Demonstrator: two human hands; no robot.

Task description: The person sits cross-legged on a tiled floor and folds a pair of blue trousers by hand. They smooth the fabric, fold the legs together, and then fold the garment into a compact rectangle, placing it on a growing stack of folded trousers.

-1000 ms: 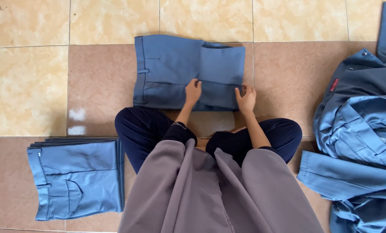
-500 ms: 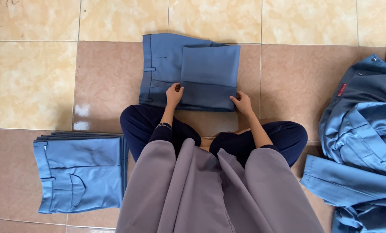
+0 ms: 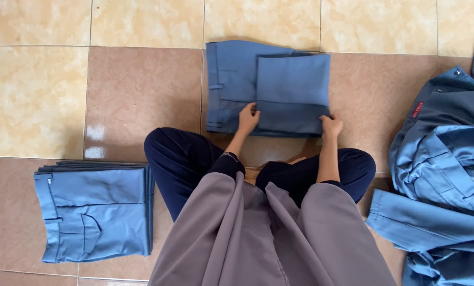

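**Blue trousers mostly folded, both hands at the near edge**

Blue-grey work trousers (image 3: 268,87) lie on the tiled floor (image 3: 136,90) just in front of the seated person's knees, already doubled into a compact rectangle; the waistband with its belt loop sits at the trousers' left end, and a folded-over leg panel covers the right part. Left hand (image 3: 247,118) rests on the near edge at the panel's left corner, fingers (image 3: 254,111) curled over the cloth, lightly pinching it as far as I can tell. Right hand (image 3: 331,126) grips the trousers' near right corner, fingers closed on the fabric.

Progress judgement: this pair looks close to done, needing maybe a last fold or squaring-up. Left of the trousers and nearer the person, a neat stack of folded blue trousers (image 3: 94,214) counts as finished work. Right of the trousers, a loose heap of unfolded blue garments (image 3: 449,175) is the part left to do, and it looks sizeable.
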